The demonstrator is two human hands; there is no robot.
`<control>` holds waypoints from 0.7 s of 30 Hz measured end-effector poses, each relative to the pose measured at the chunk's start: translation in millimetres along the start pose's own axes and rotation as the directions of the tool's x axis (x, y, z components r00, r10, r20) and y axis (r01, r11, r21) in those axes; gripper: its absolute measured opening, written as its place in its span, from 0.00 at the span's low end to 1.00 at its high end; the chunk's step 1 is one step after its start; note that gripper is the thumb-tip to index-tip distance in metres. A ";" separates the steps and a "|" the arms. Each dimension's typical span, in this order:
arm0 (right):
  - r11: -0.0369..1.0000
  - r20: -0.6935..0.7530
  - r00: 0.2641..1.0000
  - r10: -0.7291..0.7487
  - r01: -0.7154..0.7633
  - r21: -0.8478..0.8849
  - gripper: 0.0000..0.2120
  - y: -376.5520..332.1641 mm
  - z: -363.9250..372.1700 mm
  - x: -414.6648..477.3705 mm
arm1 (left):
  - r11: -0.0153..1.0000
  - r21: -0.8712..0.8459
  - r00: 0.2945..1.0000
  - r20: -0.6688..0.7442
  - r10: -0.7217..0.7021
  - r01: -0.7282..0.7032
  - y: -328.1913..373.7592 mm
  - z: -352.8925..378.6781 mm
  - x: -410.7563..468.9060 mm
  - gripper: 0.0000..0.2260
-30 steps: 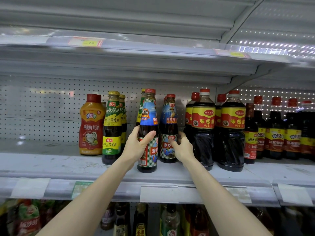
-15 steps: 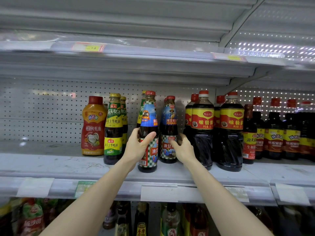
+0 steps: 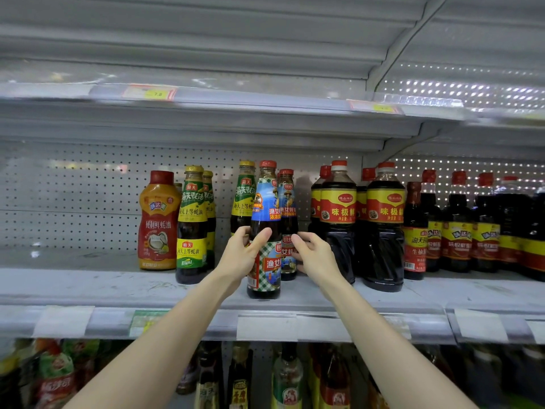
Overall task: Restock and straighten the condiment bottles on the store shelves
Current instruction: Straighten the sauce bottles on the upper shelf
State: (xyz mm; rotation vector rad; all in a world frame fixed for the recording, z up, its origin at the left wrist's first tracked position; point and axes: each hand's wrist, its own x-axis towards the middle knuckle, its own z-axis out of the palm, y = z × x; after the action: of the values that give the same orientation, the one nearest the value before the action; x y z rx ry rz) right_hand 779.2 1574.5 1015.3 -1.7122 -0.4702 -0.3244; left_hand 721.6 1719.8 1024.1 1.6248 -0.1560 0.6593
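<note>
The left stretch of the middle shelf [image 3: 73,284] lies open as far as the orange squeeze bottle [image 3: 159,219], back to the pegboard wall [image 3: 73,196]. The gap between the green-labelled oyster sauce bottles [image 3: 191,225] and the front blue-labelled bottle [image 3: 265,231] is taken up by the left hand [image 3: 239,258], which grips that bottle; another green-labelled bottle [image 3: 243,199] blocks its rear. The right hand [image 3: 315,255] fills the narrower gap between the rear blue-labelled bottle [image 3: 287,219], which it holds, and the large soy sauce bottles [image 3: 337,219]. Further right, dark bottles [image 3: 457,228] stand packed. The upper shelf [image 3: 236,113] leaves room above the caps.

both arms outstretched, left hand [image 3: 239,256] and right hand [image 3: 318,255] gripping, fingers [image 3: 262,235] curled.
</note>
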 end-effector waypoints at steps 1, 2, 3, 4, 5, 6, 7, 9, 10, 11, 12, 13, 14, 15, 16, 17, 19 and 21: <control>1.000 0.016 1.000 0.002 -0.002 0.010 0.18 -0.7 0.2 -2.0 | 1.000 -0.001 1.000 0.009 -0.003 0.003 0.5 1.2 -0.9 0.20; 1.000 0.033 0.999 0.006 -0.007 0.018 0.17 -1.7 -0.4 -4.1 | 1.000 -0.001 1.000 0.017 -0.010 0.010 1.2 2.8 -2.1 0.20; 0.999 0.051 0.999 0.010 -0.011 0.031 0.16 -3.2 -0.9 -6.0 | 1.000 0.002 1.000 0.025 -0.014 0.014 1.8 3.9 -3.3 0.20; 0.999 0.070 0.997 0.014 -0.017 0.047 0.14 -4.6 -1.4 -7.7 | 1.000 0.003 0.999 0.032 -0.013 0.013 2.5 5.2 -4.6 0.19; 0.998 0.090 0.996 0.018 -0.024 0.064 0.13 -6.4 -2.3 -10.4 | 1.000 0.003 0.999 0.040 -0.010 0.010 3.4 6.6 -6.5 0.17; 0.996 0.112 0.993 0.023 -0.033 0.081 0.12 -7.7 -3.1 -12.9 | 1.000 0.002 0.999 0.044 -0.010 0.010 4.7 7.9 -8.3 0.15; 0.994 0.130 0.991 0.029 -0.042 0.096 0.10 -8.6 -3.6 -15.4 | 1.000 0.004 0.999 0.047 -0.011 0.011 5.8 8.7 -9.7 0.13; 0.992 0.154 0.987 0.039 -0.057 0.115 0.09 -9.3 -4.6 -19.6 | 1.000 0.017 0.999 0.053 -0.012 0.011 6.9 9.6 -11.1 0.11; 0.991 0.159 0.986 0.042 -0.061 0.120 0.08 -9.5 -5.0 -20.9 | 1.000 0.025 0.998 0.055 -0.014 0.013 6.9 10.0 -11.3 0.11; 0.990 0.159 0.986 0.046 -0.067 0.126 0.09 -10.0 -5.4 -22.3 | 0.999 0.030 0.998 0.052 -0.019 0.017 6.7 10.6 -11.9 0.12; 0.988 0.156 0.986 0.051 -0.072 0.135 0.09 -10.4 -5.7 -23.1 | 0.999 0.029 0.999 0.042 -0.023 0.022 6.1 11.4 -12.8 0.14; 0.987 0.153 0.987 0.054 -0.077 0.143 0.10 -11.1 -6.3 -24.2 | 0.999 0.027 0.999 0.022 -0.030 0.030 5.6 12.0 -13.7 0.17; 0.985 0.151 0.987 0.058 -0.081 0.149 0.12 -11.8 -6.7 -25.5 | 0.999 0.024 0.999 -0.001 -0.039 0.039 4.9 12.2 -14.5 0.21; 0.985 0.152 0.986 0.062 -0.085 0.150 0.14 -12.5 -7.5 -27.0 | 0.999 0.021 0.999 -0.016 -0.045 0.046 4.9 12.2 -15.6 0.23; 0.985 0.152 0.986 0.064 -0.087 0.148 0.15 -12.4 -8.3 -27.8 | 0.999 0.018 0.999 -0.024 -0.048 0.048 4.7 12.2 -16.8 0.23; 0.986 0.150 0.987 0.064 -0.085 0.143 0.15 -12.2 -9.2 -28.6 | 0.999 0.015 0.998 -0.023 -0.052 0.052 4.4 12.2 -18.0 0.23; 0.988 0.135 0.989 0.058 -0.076 0.132 0.14 -11.8 -11.0 -29.5 | 0.998 0.010 0.998 -0.018 -0.064 0.065 3.2 12.8 -19.7 0.22; 0.989 0.117 0.992 0.051 -0.066 0.129 0.12 -12.3 -11.9 -31.0 | 0.997 0.020 0.998 -0.011 -0.069 0.069 3.4 13.8 -21.7 0.19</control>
State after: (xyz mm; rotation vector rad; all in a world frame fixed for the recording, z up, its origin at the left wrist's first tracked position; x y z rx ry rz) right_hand 746.6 1560.6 1013.8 -1.6163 -0.5125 -0.1498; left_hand 706.6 1700.3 1015.9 1.6388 -0.0850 0.6179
